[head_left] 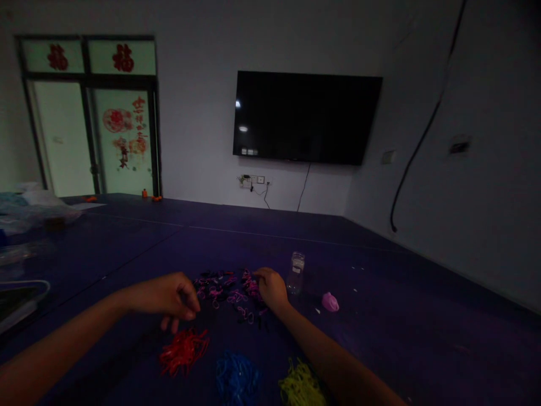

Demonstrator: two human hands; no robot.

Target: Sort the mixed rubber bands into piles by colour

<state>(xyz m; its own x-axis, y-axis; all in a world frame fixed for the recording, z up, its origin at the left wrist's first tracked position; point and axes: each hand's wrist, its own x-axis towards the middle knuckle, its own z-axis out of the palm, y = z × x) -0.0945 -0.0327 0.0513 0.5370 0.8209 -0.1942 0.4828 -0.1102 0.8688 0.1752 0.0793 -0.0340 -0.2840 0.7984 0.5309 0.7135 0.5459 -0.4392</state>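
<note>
My left hand [177, 299] hovers just above a pile of red rubber bands [183, 351]. Its fingers hang downward and apart, and nothing shows between them. At the right side of a loose spread of pink and black rubber bands [217, 288], my right hand [273, 288] reaches in with bent fingers. Those fingertips are closed down at the bands; what they hold, if anything, is hidden. Nearer to me lie a blue pile of bands [237, 376] and a yellow-green pile [301, 384], the latter beside my right forearm.
A clear bottle [296, 275] stands upright beyond my right hand, with a pink crumpled item [330, 301] to its right. Plastic bags [34, 206] lie at the far left of the dark blue surface [139, 237]. Small orange objects [156, 198] sit at its back edge.
</note>
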